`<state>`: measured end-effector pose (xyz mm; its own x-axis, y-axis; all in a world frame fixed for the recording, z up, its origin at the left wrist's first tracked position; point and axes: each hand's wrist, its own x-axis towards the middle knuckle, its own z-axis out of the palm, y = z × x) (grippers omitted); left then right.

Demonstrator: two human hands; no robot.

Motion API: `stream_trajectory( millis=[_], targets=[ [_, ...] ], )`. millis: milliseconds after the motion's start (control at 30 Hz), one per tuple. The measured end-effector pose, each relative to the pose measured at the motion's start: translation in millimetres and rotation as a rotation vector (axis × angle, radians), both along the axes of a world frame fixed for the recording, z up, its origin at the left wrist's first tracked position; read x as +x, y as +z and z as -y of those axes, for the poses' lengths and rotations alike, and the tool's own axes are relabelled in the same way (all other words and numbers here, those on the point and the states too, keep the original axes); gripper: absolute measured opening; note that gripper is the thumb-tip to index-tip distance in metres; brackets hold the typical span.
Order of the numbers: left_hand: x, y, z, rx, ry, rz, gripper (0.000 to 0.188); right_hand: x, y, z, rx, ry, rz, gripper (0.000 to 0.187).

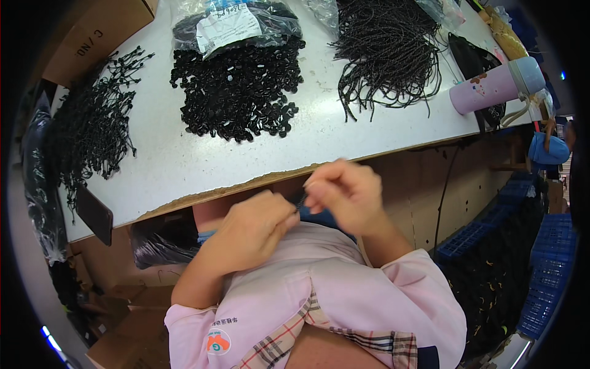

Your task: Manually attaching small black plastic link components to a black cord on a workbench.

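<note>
Just off the table's front edge, my left hand (261, 222) is closed with a short piece of black cord (301, 202) coming out of it. My right hand (349, 192), slightly blurred, pinches the same piece from the other side, thumb against fingertips. Most of that piece is hidden in the fingers. Beyond my hands lies a heap of small black plastic pieces (236, 98), spilling from a clear bag (283, 21) with a white label. A bundle of black cords (387, 55) lies to the right of it. To the left spreads a pile of knotted black cords (92, 123).
A phone (95, 214) sits at the left edge of the white table (166, 163). A purple bottle (491, 87) lies on its side at the right. Cardboard boxes (92, 37) stand at the far left. Blue plastic crates (547, 270) are at the lower right.
</note>
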<state>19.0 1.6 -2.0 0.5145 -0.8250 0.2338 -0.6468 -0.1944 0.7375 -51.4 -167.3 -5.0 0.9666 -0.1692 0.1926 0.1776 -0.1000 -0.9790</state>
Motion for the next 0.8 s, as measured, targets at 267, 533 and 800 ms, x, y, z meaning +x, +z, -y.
stream_trajectory(
  millis=[267, 533, 800],
  targets=[
    [-5, -10, 1, 0.037, 0.081, -0.741, 0.023, 2, -1, 0, -0.452, -0.005, 0.538, 0.010],
    [1, 4, 5, -0.007, 0.001, -1.225, 0.020, 0, -12, -15, -0.596, -0.127, 0.681, 0.025],
    [-12, 2, 16, -0.062, 0.214, 0.494, 0.015, -11, -13, -17, 0.082, 0.091, -0.102, 0.010]
  ],
)
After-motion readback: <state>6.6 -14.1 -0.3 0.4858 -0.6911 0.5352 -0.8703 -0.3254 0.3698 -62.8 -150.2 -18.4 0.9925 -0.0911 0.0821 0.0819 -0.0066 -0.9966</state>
